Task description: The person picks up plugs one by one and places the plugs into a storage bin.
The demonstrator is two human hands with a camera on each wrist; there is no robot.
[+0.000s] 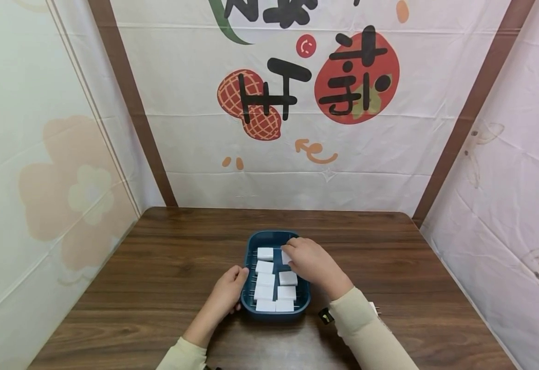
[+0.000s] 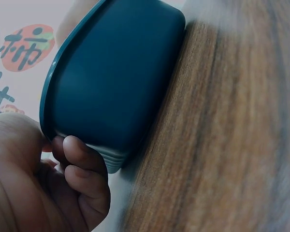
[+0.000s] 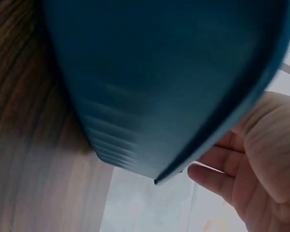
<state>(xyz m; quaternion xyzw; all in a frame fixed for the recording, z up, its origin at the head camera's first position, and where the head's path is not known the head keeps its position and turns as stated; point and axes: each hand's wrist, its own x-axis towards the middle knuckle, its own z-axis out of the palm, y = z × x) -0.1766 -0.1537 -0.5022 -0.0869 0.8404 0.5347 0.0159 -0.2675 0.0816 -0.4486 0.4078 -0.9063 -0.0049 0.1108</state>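
Note:
A dark blue plastic bin [image 1: 245,303] with rounded corners stands on the table. Two columns of white power adapters [image 1: 265,280] lie inside it, thin metal prongs showing along the sides. My left hand [image 1: 226,290] grips the bin's left rim, thumb on top and fingers curled beneath it, as the left wrist view shows beside the bin's outer wall [image 2: 106,82]. Over the bin's far right part, my right hand [image 1: 313,262] pinches a white adapter [image 1: 285,257] in the right column. The bin wall hides that adapter from the right wrist view, where the right hand [image 3: 251,169] reaches past the rim.
Another white adapter [image 1: 372,307] with prongs lies on the table, partly behind the right sleeve [image 1: 361,318]. A small black tag [image 1: 326,315] shows beside that sleeve. The brown wooden table [image 1: 181,246] ends at a printed cloth backdrop [image 1: 297,190], with cloth on both sides.

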